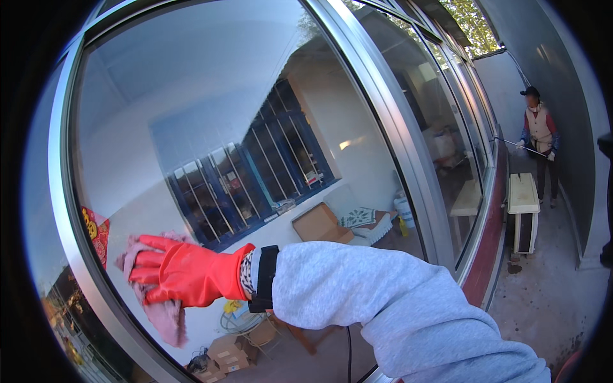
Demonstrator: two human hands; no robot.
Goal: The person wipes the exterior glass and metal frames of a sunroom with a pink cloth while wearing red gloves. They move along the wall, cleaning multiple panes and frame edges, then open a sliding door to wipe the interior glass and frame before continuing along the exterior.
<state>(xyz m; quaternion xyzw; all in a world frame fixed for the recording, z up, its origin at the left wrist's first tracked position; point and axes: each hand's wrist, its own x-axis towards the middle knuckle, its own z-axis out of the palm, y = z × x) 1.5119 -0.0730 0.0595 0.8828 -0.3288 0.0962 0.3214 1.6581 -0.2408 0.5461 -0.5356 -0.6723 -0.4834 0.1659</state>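
Observation:
My right hand (184, 273) wears a red rubber glove and lies with its back toward me, fingers spread to the left. Under the palm and fingers it presses a pink cloth (165, 318) against a large glass pane (201, 91). The cloth shows past the fingertips and hangs below the hand. A silver metal window frame (72, 230) runs down just left of the cloth. The grey sleeve (345, 282) of my right arm reaches in from the lower right, with a black band around the wrist. My left hand is out of view.
Behind the glass are a barred window (249, 177), an open cardboard box (321, 222) and stacked cartons (230, 352). Along the passage at right, an outdoor air-conditioner unit (523, 206) stands near a person (539, 129) holding a long pole (522, 146).

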